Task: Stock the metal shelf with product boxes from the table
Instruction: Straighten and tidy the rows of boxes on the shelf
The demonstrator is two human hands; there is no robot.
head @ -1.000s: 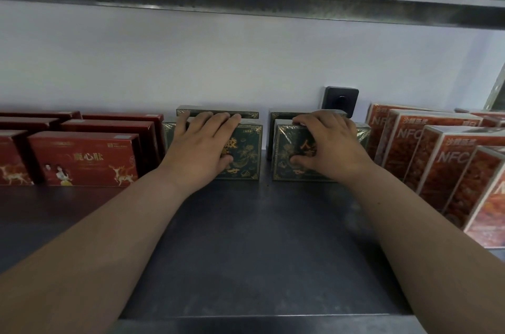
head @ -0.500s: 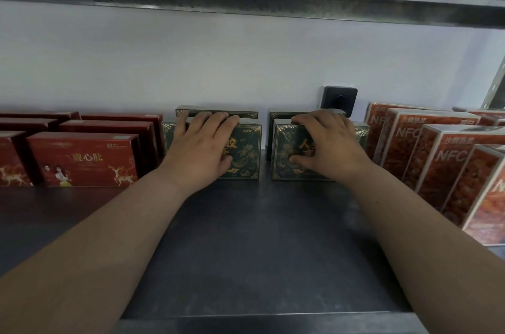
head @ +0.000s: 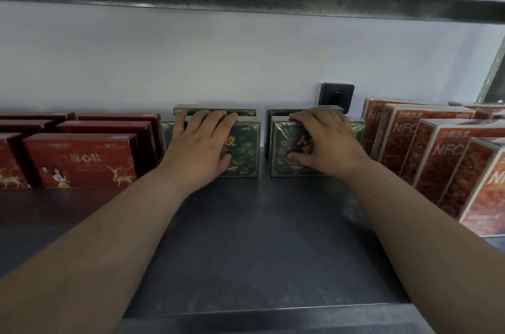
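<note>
Seemingly light, stiff and film-slick, both suit a top-edge grip. Left hand [head: 200, 146] clasps the left green box [head: 246, 148]; right hand [head: 325, 142] clasps the right green box [head: 284, 142].

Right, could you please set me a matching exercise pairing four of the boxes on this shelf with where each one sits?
Things:
1 red deer-print box
2 left green box
3 right green box
4 orange NFC box

Places:
A under the right hand
B right end of the metal shelf
C its left end
D under the left hand

Pairs: 1-C, 2-D, 3-A, 4-B.
</note>
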